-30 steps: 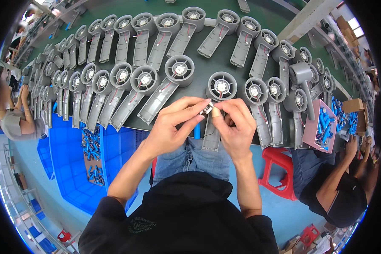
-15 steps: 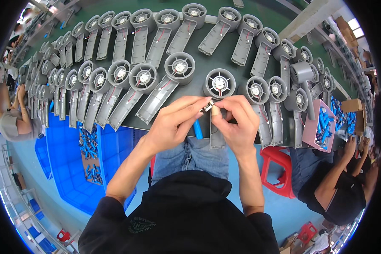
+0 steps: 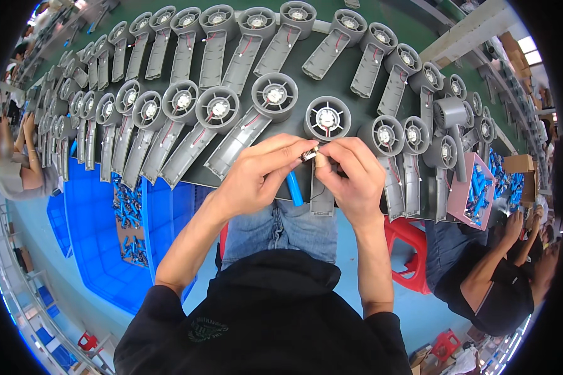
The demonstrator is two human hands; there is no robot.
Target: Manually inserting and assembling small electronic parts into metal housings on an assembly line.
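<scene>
My left hand [image 3: 254,173] is closed, pinching a small circuit board [image 3: 308,154] between thumb and fingertips. A blue cylindrical battery [image 3: 294,189] hangs just below these fingers. My right hand [image 3: 355,178] is closed too, its thumb and index finger pinched at the board's right end, where a tiny pale piece shows; the fingers hide most of it. Right behind both hands lies a grey fan housing [image 3: 311,123] with a round spoked head and red wire. Its open handle half [image 3: 322,203] extends toward me, partly covered by my right hand.
Rows of similar grey fan housings [image 3: 218,111] cover the dark table. A pink box [image 3: 463,194] of blue batteries stands at the right, near a co-worker [image 3: 491,281]. Blue bins [image 3: 106,275] are at lower left, a red stool [image 3: 410,256] at right. Another person [image 3: 22,169] sits far left.
Both hands stay together over the same fan housing with the board between them. The board has turned slightly, and the whole view has shifted a little.
</scene>
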